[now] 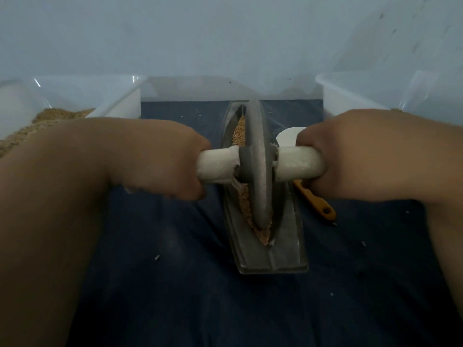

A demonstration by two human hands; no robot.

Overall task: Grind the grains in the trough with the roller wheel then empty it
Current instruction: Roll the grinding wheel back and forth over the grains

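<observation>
A grey metal trough (pixel 288 246) lies lengthwise on a dark blue cloth, its near end toward me. Tan grains (pixel 241 131) fill its groove, whole at the far end and crushed at the near end. A grey roller wheel (pixel 259 161) stands upright in the groove, on a white-wrapped axle handle (pixel 218 166) that runs left to right. My left hand (pixel 172 156) grips the left end of the handle. My right hand (pixel 333 151) grips the right end. Both fists are curled tight around it.
A clear plastic bin (pixel 117 101) at the left holds ground tan meal (pixel 50 116). Another clear bin (pixel 350 93) stands at the right. A yellow-handled tool (pixel 315 201) and a white round object (pixel 288 136) lie right of the trough. Stray grains dot the cloth (pixel 175 284).
</observation>
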